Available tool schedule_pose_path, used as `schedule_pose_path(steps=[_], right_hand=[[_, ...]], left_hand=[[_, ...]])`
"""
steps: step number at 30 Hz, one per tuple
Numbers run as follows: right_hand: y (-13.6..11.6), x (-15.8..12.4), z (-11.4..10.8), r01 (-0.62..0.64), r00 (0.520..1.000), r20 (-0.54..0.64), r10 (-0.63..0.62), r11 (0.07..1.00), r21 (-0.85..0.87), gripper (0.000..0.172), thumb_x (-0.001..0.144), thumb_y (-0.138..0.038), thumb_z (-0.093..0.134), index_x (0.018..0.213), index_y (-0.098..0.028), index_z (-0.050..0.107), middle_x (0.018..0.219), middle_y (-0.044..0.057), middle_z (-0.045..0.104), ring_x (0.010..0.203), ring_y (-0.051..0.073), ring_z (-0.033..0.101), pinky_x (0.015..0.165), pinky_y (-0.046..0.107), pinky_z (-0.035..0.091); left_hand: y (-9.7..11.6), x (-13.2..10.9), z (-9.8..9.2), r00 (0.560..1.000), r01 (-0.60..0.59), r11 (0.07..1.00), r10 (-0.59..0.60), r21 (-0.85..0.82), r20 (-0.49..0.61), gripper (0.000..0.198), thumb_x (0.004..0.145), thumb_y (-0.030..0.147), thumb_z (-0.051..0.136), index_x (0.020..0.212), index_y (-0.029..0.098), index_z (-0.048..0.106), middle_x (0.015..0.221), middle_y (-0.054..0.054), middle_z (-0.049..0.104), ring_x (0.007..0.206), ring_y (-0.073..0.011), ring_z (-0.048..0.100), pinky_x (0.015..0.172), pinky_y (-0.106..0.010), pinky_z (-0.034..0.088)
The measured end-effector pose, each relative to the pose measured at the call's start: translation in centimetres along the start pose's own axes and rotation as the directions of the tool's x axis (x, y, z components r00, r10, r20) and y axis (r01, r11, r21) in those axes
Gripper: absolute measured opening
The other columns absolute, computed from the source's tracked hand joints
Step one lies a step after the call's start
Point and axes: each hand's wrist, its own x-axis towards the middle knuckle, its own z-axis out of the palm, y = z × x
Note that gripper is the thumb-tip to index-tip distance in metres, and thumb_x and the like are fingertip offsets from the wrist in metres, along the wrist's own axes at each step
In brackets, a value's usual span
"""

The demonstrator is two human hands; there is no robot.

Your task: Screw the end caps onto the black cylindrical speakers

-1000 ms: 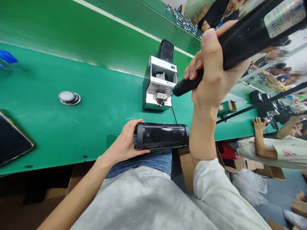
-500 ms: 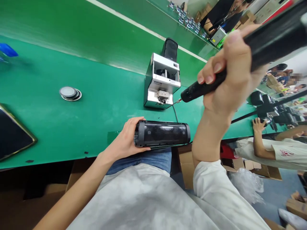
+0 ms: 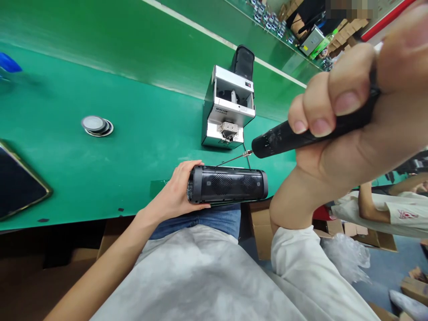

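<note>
We see green bench (image 3: pixel 160 122) across view. Silver-and-black machine (image 3: pixel 232 109) stands on it. Black speaker (image 3: pixel 231 185) lies at bench's near edge, grilles (image 3: pixel 222 183) facing us; our left hand (image 3: pixel 177 185) clasps its left end. Our right hand (image 3: pixel 357 111) wraps around black screwdriver (image 3: pixel 277 140), right of machine. Round discs (image 3: pixel 96 125) lie stacked left of machine, well apart. Bit (image 3: pixel 231 160) slants toward speaker's far edge; can't quite tell whether tip touches.

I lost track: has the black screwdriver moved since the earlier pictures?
Yes. The black screwdriver has moved away from the silver machine: its tip, earlier at the machine's front, is now near the held black speaker.
</note>
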Motion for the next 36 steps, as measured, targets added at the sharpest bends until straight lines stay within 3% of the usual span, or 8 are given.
schedule_pose_path(steps=[4,6,11,18,24,27,31,36], right_hand=[[0.8,-2.1,2.8,0.055,0.998,0.02,-0.059,0.984,0.172,0.032,0.101,-0.025,0.081,0.083,-0.029,0.055,0.062,-0.009,0.039,0.045,0.013,0.039,0.042,0.034,0.035],[2.2,-2.8,3.0,0.041,0.987,0.146,-0.064,0.986,0.161,0.024,0.103,-0.019,0.075,0.087,-0.03,0.061,0.064,-0.008,0.049,0.048,0.014,0.048,0.045,0.033,0.039],[6.4,-4.0,2.4,0.105,0.964,0.23,-0.13,0.988,0.115,0.028,0.096,-0.033,0.091,0.093,-0.033,0.063,0.065,-0.01,0.056,0.044,0.014,0.05,0.039,0.028,0.043],[9.7,-3.0,2.7,0.317,0.912,0.196,-0.36,0.923,0.218,0.012,0.097,-0.033,0.082,0.1,-0.035,0.07,0.063,-0.012,0.051,0.031,0.007,0.018,0.024,0.021,0.023],[10.6,-2.9,2.9,0.386,0.875,0.174,-0.452,0.868,0.313,0.026,0.089,-0.028,0.088,0.106,-0.041,0.073,0.054,-0.014,0.033,0.029,0.008,0.009,0.024,0.025,0.012],[9.7,-3.0,2.3,0.296,0.902,0.25,-0.353,0.925,0.238,0.028,0.091,-0.035,0.09,0.108,-0.043,0.071,0.056,-0.011,0.037,0.032,0.015,0.03,0.027,0.03,0.031],[7.1,-2.4,1.7,0.124,0.929,0.347,-0.126,0.992,0.03,0.046,0.084,-0.054,0.099,0.116,-0.044,0.067,0.068,-0.005,0.057,0.061,0.028,0.067,0.046,0.043,0.06],[5.0,-1.2,1.5,0.092,0.95,0.303,-0.071,0.994,-0.053,0.053,0.083,-0.062,0.101,0.118,-0.042,0.066,0.074,-0.003,0.062,0.077,0.031,0.075,0.058,0.048,0.067]], left_hand=[[0.0,0.0,0.0,1.0,0.004,1.0,-0.004,-0.018,0.003,0.112,0.088,0.054,0.102,0.173,0.032,0.033,0.164,-0.019,0.054,0.155,-0.0466,0.058,0.133,-0.069,0.051],[0.1,0.1,0.0,1.0,0.008,0.999,-0.008,-0.037,0.008,0.111,0.088,0.052,0.102,0.173,0.033,0.033,0.164,-0.019,0.053,0.155,-0.0458,0.058,0.132,-0.069,0.052],[0.3,0.4,0.0,0.999,0.032,0.997,-0.032,-0.066,0.014,0.107,0.087,0.044,0.104,0.169,0.031,0.036,0.161,-0.019,0.055,0.152,-0.0447,0.06,0.129,-0.067,0.055],[0.5,0.6,0.0,1.0,0.025,0.994,-0.025,-0.105,0.0,0.103,0.086,0.045,0.104,0.165,0.028,0.039,0.158,-0.02,0.058,0.149,-0.0458,0.061,0.124,-0.067,0.058],[0.0,0.5,0.4,1.0,0.021,0.993,-0.021,-0.118,-0.002,0.109,0.085,0.049,0.105,0.168,0.028,0.038,0.163,-0.022,0.057,0.152,-0.0477,0.059,0.127,-0.068,0.056],[0.0,0.4,0.5,1.0,0.02,0.993,-0.021,-0.113,-0.006,0.108,0.086,0.05,0.104,0.168,0.028,0.038,0.164,-0.022,0.056,0.154,-0.0472,0.059,0.127,-0.067,0.056],[0.1,0.4,0.5,1.0,-0.002,0.996,0.0,-0.087,-0.019,0.105,0.088,0.049,0.102,0.168,0.029,0.037,0.161,-0.021,0.057,0.151,-0.046,0.061,0.126,-0.066,0.058],[-0.2,0.2,0.5,1.0,-0.018,0.998,0.017,-0.055,-0.023,0.109,0.088,0.049,0.102,0.171,0.029,0.034,0.164,-0.022,0.055,0.155,-0.048,0.058,0.128,-0.07,0.055]])
